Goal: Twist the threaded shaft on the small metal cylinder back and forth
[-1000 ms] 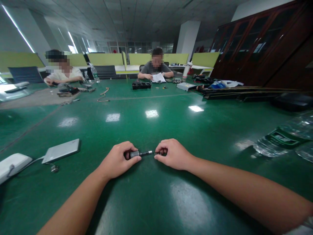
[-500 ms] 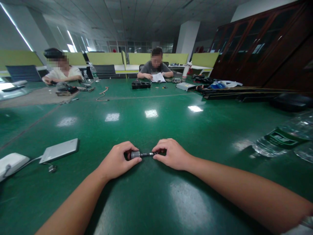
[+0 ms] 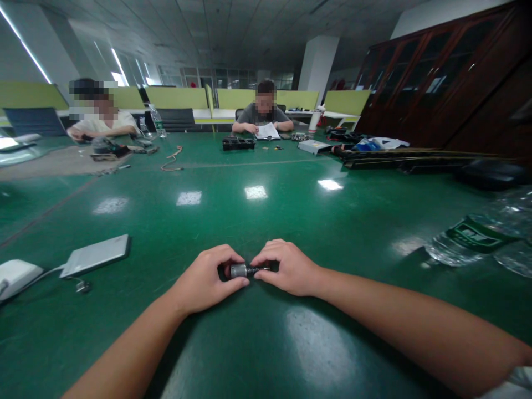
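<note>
Just above the green tabletop (image 3: 233, 221), my left hand (image 3: 211, 277) grips a short grey metal cylinder (image 3: 238, 270) between thumb and fingers. A thin dark threaded or coiled shaft (image 3: 254, 270) comes out of the cylinder's right end. My right hand (image 3: 288, 269) pinches that shaft near its right end with thumb and fingertips. The fingertips of both hands are close together, with a small gap between them. The cylinder's left end is partly hidden by my left fingers.
A grey flat device (image 3: 96, 256) and white box (image 3: 19, 278) lie at left. Clear bottles (image 3: 469, 241) lie at right. Across the table sit two people, a black tray (image 3: 238, 143), an orange-ended cable (image 3: 172, 159) and dark long bars (image 3: 374, 160).
My hands have come closer together, and less of the shaft shows between them. The left hand has shifted slightly right with the cylinder.
</note>
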Available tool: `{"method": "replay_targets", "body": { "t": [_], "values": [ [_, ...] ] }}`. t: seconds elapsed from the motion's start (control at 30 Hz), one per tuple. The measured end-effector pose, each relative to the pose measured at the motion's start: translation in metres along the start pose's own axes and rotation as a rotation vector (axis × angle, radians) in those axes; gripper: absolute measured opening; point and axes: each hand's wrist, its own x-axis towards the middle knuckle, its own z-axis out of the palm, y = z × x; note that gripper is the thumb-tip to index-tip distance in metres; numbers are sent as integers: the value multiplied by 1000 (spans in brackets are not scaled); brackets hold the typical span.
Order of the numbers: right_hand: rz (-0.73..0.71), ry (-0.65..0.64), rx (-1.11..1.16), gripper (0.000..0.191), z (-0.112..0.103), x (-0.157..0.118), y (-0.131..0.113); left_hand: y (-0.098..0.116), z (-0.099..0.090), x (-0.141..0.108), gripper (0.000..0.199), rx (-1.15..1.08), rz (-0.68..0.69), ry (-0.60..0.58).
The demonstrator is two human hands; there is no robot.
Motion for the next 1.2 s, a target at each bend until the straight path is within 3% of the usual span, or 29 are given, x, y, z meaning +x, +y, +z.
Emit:
{"method": "replay_targets", "body": {
  "t": [1.2],
  "values": [
    [-54,-29,-26,10,-4,0,-4,4,1,2,19,30,12,-24]
  ]
}}
